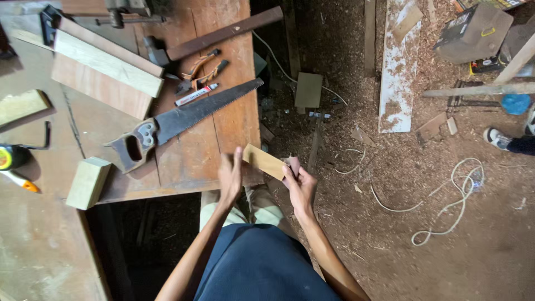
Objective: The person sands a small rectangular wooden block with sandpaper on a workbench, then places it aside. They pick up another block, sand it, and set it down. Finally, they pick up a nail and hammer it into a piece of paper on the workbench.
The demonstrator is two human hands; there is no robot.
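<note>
Just off the workbench's (pixel 184 167) near edge, both hands hold a small flat wood piece (pixel 263 161) in the air. The left hand (pixel 230 177) lies open-fingered along one end; the right hand (pixel 298 185) is closed around the other end, together with something small that I cannot make out. A steadier hold would likely come from bracing the piece against the bench edge. Further in lie a handsaw (pixel 184 118), a marker (pixel 196 95) and pliers (pixel 200 69). The bench's far corner is cut off.
</note>
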